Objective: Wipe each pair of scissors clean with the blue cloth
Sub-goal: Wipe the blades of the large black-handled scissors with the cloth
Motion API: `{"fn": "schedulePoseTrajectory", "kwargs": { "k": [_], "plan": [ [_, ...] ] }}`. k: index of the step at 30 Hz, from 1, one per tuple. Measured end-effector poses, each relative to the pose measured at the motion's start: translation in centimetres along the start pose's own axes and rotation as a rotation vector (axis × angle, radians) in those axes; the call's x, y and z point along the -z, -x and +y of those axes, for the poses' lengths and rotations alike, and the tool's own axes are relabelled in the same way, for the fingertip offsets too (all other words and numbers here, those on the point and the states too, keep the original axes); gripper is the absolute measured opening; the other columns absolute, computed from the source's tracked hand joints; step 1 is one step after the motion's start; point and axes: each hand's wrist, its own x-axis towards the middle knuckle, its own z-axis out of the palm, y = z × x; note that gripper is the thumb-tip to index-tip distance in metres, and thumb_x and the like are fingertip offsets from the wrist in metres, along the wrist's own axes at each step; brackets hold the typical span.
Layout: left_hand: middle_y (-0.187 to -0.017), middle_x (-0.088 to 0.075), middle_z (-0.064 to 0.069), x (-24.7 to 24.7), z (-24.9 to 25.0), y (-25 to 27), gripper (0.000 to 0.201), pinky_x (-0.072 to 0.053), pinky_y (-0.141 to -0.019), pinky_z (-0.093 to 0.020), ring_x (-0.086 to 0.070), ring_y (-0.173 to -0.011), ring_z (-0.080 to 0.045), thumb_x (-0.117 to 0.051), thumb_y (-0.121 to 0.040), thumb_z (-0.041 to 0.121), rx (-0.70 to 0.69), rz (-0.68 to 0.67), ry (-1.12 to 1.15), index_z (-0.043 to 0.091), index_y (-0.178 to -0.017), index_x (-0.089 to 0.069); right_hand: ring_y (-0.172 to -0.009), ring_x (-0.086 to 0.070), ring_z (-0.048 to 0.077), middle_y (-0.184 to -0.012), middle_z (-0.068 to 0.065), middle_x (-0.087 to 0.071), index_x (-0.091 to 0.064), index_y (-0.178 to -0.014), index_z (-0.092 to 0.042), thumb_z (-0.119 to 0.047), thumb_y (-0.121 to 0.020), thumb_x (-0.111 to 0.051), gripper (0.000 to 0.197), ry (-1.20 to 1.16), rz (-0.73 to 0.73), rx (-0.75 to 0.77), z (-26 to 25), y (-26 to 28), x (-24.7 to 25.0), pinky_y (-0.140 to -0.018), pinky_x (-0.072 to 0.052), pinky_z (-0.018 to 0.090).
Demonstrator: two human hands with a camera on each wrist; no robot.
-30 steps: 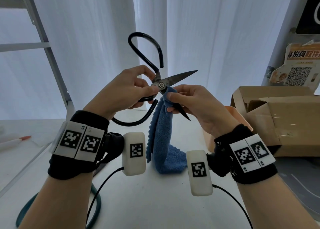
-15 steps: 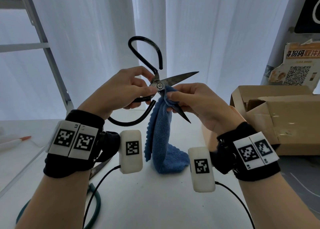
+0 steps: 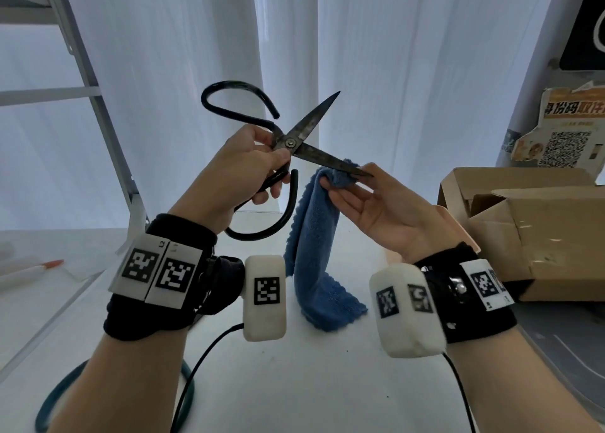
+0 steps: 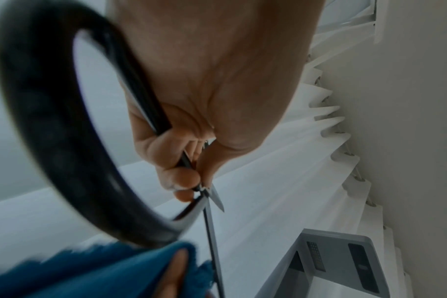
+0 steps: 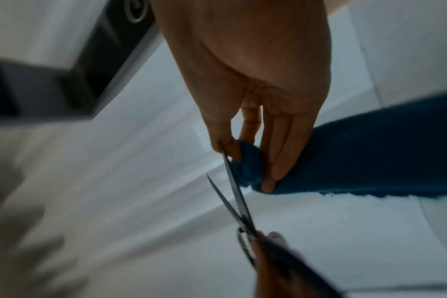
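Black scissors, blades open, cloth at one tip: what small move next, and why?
Probably shift the blue cloth to the upper blade. The right hand pinches it at the lower blade's tip, seemingly a stroke's end, while the left hand grips the black scissors near the pivot; the upper blade stands bare.

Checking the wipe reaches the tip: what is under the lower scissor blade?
The blue cloth is bunched under the blade's tip, held by the right hand. The blade's underside there is hidden.
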Motion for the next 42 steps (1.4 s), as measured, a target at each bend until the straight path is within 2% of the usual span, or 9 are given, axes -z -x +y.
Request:
{"fn": "schedulePoseTrajectory", "kwargs": {
  "k": [3, 9, 15, 19, 25, 31, 35, 40, 42],
  "plan": [
    [-0.075, -0.063, -0.005, -0.1, 0.2, 0.0, 0.018, -0.035, -0.042, -0.020, -0.051, -0.052, -0.011, -0.052, -0.102, 0.014, 0.005, -0.008, 0.055, 0.008, -0.119, -0.049, -0.100, -0.073, 0.027, -0.112, 0.017, -0.072, -0.067, -0.099, -0.004, -0.014, -0.096, -0.056, 0.015, -0.152, -0.064, -0.058, -0.2, 0.1, 0.2, -0.091, -0.057, 0.030],
    [-0.081, -0.063, -0.010, -0.2, 0.0, 0.0, 0.023, -0.039, -0.044, -0.021, -0.055, -0.055, -0.013, -0.051, -0.102, 0.015, 0.000, 0.053, 0.090, 0.005, -0.123, -0.046, -0.115, -0.066, 0.028, -0.124, 0.022, -0.066, -0.062, -0.113, 0.002, -0.002, -0.083, -0.061, 0.030, 0.008, -0.082, -0.024, 0.4, 0.1, -0.3, -0.095, -0.056, 0.033],
    [-0.080, -0.066, -0.008, -1.4, -0.1, -0.2, 0.020, -0.048, -0.047, -0.021, -0.062, -0.054, -0.013, -0.052, -0.102, 0.015, -0.005, 0.056, 0.082, 0.006, -0.119, -0.045, -0.109, -0.066, 0.027, -0.121, 0.021, -0.066, -0.063, -0.115, 0.006, -0.006, -0.082, -0.061, 0.035, 0.029, -0.146, 0.022, 1.1, 0.1, -1.3, -0.096, -0.055, 0.033],
    [-0.084, -0.066, -0.013, -2.1, 0.0, -0.1, 0.018, -0.054, -0.051, -0.022, -0.066, -0.052, -0.015, -0.053, -0.103, 0.014, -0.008, 0.043, 0.094, 0.006, -0.116, -0.044, -0.098, -0.070, 0.019, -0.110, 0.014, -0.071, -0.067, -0.110, -0.003, -0.009, -0.083, -0.061, 0.029, 0.042, -0.142, 0.066, 1.2, -0.1, -1.4, -0.090, -0.057, 0.026],
    [-0.085, -0.070, -0.021, -3.1, 0.2, 0.1, 0.017, -0.059, -0.054, -0.030, -0.072, -0.060, -0.025, -0.058, -0.100, 0.011, -0.014, -0.045, 0.076, 0.002, -0.111, -0.049, -0.088, -0.069, 0.021, -0.103, 0.016, -0.068, -0.049, -0.124, -0.006, -0.007, -0.083, -0.065, 0.044, -0.014, -0.031, 0.097, 2.0, -0.8, -1.4, -0.084, -0.058, 0.028],
    [-0.082, -0.071, -0.017, -3.8, 0.2, 0.3, 0.022, -0.059, -0.056, -0.030, -0.074, -0.065, -0.027, -0.056, -0.101, 0.008, -0.009, -0.151, 0.035, -0.003, -0.117, -0.048, -0.071, -0.068, 0.016, -0.086, 0.011, -0.070, -0.066, -0.094, 0.001, -0.004, -0.092, -0.061, 0.008, 0.035, 0.106, 0.114, 1.6, -0.7, -1.5, -0.076, -0.058, 0.026],
    [-0.083, -0.072, -0.018, -3.5, 0.2, 0.3, 0.019, -0.059, -0.056, -0.029, -0.075, -0.066, -0.027, -0.056, -0.101, 0.008, -0.006, -0.156, 0.027, -0.004, -0.115, -0.049, -0.063, -0.070, 0.015, -0.077, 0.011, -0.071, -0.066, -0.088, 0.003, 0.003, -0.095, -0.055, 0.013, -0.009, 0.095, 0.131, 1.6, -0.7, -1.9, -0.064, -0.060, 0.023],
    [-0.074, -0.071, -0.012, -3.4, 0.5, 0.6, 0.009, -0.061, -0.058, -0.031, -0.075, -0.066, -0.027, -0.055, -0.101, 0.007, -0.009, -0.175, 0.031, 0.001, -0.106, -0.050, -0.068, -0.071, 0.016, -0.084, 0.013, -0.071, -0.065, -0.096, 0.004, 0.001, -0.090, -0.061, 0.008, -0.025, 0.098, 0.140, 1.5, -0.6, -1.9, -0.071, -0.061, 0.024],
    [-0.072, -0.071, -0.012, -3.5, 0.6, 0.5, 0.011, -0.061, -0.058, -0.032, -0.074, -0.065, -0.027, -0.055, -0.101, 0.006, -0.012, -0.170, 0.046, 0.001, -0.108, -0.049, -0.066, -0.070, 0.016, -0.083, 0.012, -0.070, -0.064, -0.098, 0.003, -0.003, -0.081, -0.068, 0.018, -0.018, 0.113, 0.154, 1.7, -0.6, -1.9, -0.070, -0.060, 0.024]
  ]
}}
